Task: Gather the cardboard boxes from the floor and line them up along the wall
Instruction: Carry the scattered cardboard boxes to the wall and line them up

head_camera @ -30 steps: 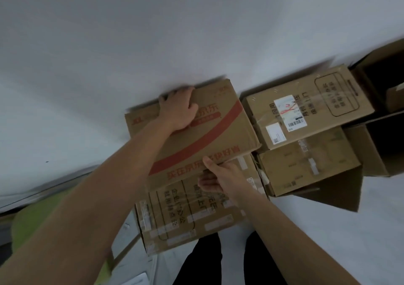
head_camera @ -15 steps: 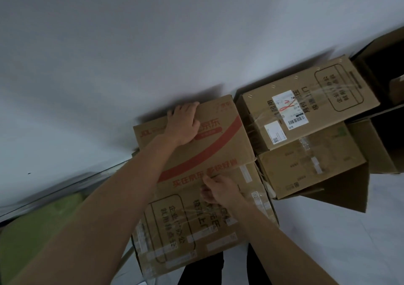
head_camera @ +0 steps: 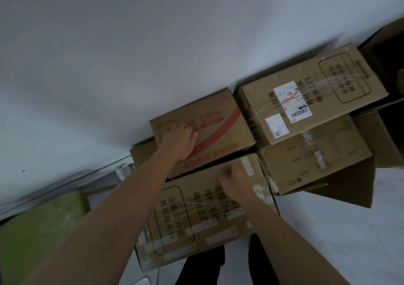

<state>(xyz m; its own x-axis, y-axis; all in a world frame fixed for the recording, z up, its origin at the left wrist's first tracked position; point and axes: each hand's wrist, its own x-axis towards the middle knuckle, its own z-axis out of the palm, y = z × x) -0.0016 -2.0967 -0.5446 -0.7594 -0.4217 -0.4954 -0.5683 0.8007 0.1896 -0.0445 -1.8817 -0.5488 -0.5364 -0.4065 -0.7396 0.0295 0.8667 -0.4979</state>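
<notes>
Under the left fingers [head_camera: 187, 129] — red-striped box [head_camera: 227, 118], hard by the wall [head_camera: 153, 44].

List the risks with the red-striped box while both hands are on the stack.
Right hand sits at the dark gap under the red-striped box; fingers could be pinched against the printed box if it drops. Only the left hand presses on its top, so it might slide or tilt. Its right corner is close to the labelled box and may snag.
</notes>
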